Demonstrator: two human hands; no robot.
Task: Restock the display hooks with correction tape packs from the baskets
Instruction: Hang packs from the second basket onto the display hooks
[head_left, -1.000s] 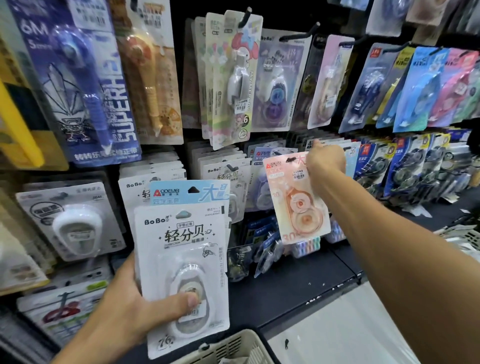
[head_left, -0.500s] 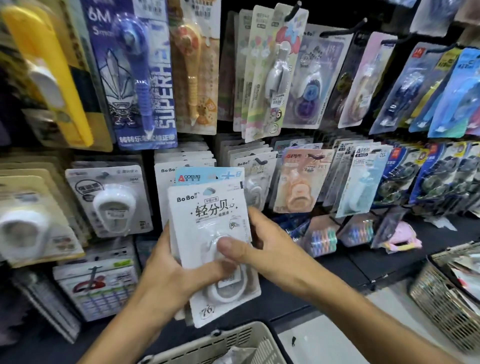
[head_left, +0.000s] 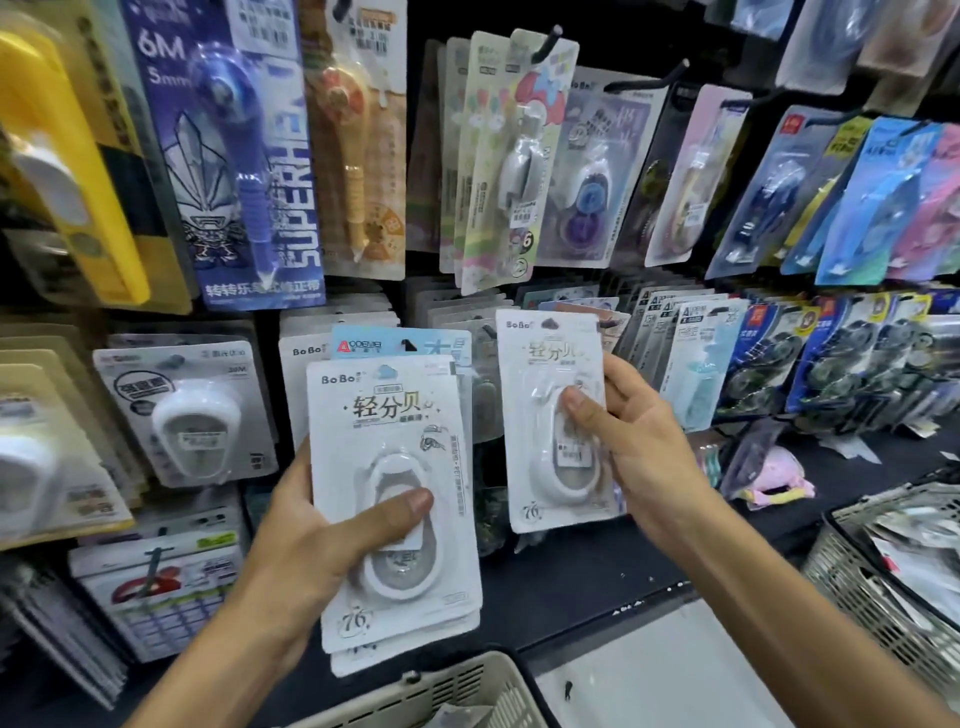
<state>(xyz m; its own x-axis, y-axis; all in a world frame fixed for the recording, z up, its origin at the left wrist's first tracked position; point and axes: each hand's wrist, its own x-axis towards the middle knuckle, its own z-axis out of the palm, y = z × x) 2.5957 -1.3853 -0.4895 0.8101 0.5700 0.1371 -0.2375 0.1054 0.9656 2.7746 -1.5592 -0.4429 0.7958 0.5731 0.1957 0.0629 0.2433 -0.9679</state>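
My left hand (head_left: 317, 540) grips a small stack of white BoBo correction tape packs (head_left: 384, 431), thumb across the front blister; a blue-topped pack (head_left: 400, 344) sticks up behind the stack. My right hand (head_left: 636, 447) pinches a single white BoBo pack (head_left: 540, 364), held upright just right of the stack and in front of the middle row of hooks. Behind both hands a row of matching BoBo packs (head_left: 301, 353) hangs on the display wall. A bare black hook tip (head_left: 550, 44) juts out above.
The wall is crowded with hanging packs: a blue Superhero pen-type pack (head_left: 228, 156), pastel packs (head_left: 511, 156), dark blue packs (head_left: 852, 358) at right. A beige plastic basket (head_left: 441, 696) sits below my hands; a wire basket (head_left: 883, 582) with stock is at the right. A black shelf ledge (head_left: 597, 577) runs underneath.
My right hand came back from hanging an orange pack on a hook, reached to the stack and has lifted one white BoBo pack off it to the right. The view shifted left.
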